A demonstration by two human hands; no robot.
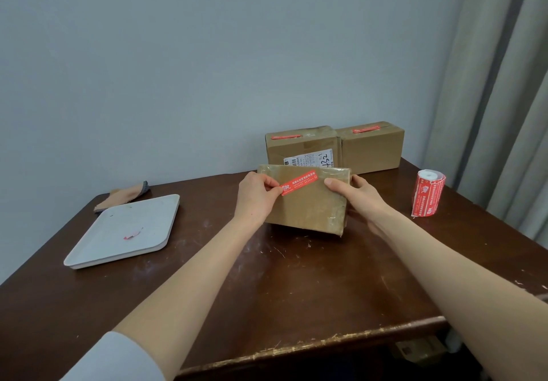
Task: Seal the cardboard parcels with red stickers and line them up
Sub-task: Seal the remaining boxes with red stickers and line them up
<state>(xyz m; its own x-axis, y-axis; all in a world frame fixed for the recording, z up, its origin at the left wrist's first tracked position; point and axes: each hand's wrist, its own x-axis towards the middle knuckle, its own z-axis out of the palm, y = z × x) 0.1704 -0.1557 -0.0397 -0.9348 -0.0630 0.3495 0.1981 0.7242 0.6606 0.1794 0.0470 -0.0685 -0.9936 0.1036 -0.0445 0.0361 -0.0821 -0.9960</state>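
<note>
Presently, with the left hand pinching one end of the red sticker, which runs slanted from that pinch across the parcel gripped opposite by the right hand, any slip could probably crease or skew it.

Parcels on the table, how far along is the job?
Done: the labelled parcel and the plain parcel at the back carry red stickers and stand side by side. In hand: the right hand holds the third parcel tilted while the left hand pinches one end of its red sticker. Left: smooth that sticker down and add the parcel to the row.
</note>
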